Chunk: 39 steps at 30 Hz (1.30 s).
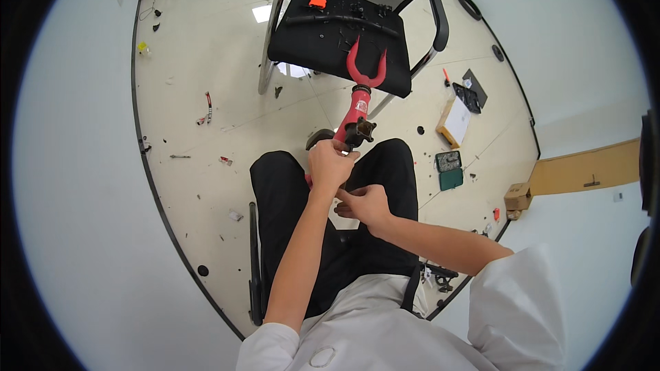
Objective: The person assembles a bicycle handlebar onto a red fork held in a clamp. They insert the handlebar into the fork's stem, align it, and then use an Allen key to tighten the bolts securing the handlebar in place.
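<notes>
A red bicycle frame (354, 111) lies between my knees. Its two-pronged red fork (366, 81) points away from me and reaches over the front of a chair seat. My left hand (330, 163) is closed round the frame, just nearer than a black handlebar stem (360, 130) with an open clamp face. Below the left wrist, my right hand (366, 206) has its thumb and fingers brought together at the near part of the frame. What sits between those fingers is hidden. A dark rounded piece (320, 137) shows just left of the stem.
The black chair (289, 55) ahead holds a black bar (344, 20), an orange object (317, 3) and small parts. Scattered on the tiled floor are a green case (451, 178), a white-topped box (454, 122) and several loose bits. A cardboard box (518, 196) stands by the right wall.
</notes>
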Tool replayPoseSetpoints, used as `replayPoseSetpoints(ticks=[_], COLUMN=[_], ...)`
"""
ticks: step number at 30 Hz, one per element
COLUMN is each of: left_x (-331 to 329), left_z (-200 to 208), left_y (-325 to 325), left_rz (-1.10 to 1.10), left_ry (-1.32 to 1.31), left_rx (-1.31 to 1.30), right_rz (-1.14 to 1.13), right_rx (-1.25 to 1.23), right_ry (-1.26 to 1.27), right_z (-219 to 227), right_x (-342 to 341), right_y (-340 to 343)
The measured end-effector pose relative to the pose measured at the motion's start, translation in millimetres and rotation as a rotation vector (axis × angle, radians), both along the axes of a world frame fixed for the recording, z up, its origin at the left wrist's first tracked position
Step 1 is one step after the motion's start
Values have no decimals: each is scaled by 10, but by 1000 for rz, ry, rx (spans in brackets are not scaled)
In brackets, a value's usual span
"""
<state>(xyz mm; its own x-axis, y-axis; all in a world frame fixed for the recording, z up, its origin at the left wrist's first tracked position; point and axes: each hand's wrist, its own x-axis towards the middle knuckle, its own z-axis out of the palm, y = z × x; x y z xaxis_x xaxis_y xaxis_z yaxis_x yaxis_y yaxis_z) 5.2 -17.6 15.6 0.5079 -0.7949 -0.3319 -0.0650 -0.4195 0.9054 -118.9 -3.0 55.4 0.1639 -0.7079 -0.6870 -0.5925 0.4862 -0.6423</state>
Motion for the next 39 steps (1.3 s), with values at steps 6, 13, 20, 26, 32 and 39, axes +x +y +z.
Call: replayPoseSetpoints(ticks=[6, 13, 20, 26, 32, 39], left_x=[-18, 24, 228, 349, 90, -20], left_z=[-58, -28, 151, 62, -128, -285], left_y=[-57, -68, 167, 481, 280, 269], left_rz=[-2, -19, -127, -22, -86, 85], left_ry=[-53, -32, 93, 335, 581, 969], left_rx=[-40, -66, -101, -151, -57, -73], right_rz=[-150, -70, -405, -632, -590, -285], right_rx=[45, 74, 443, 922, 1080, 515], right_ry=[-61, -350, -941, -1417, -1590, -908], right_z=[11, -302, -435, -547, -595, -307], right_x=[71, 125, -13, -69, -146, -335], right_y=[94, 148, 231, 321, 287, 166])
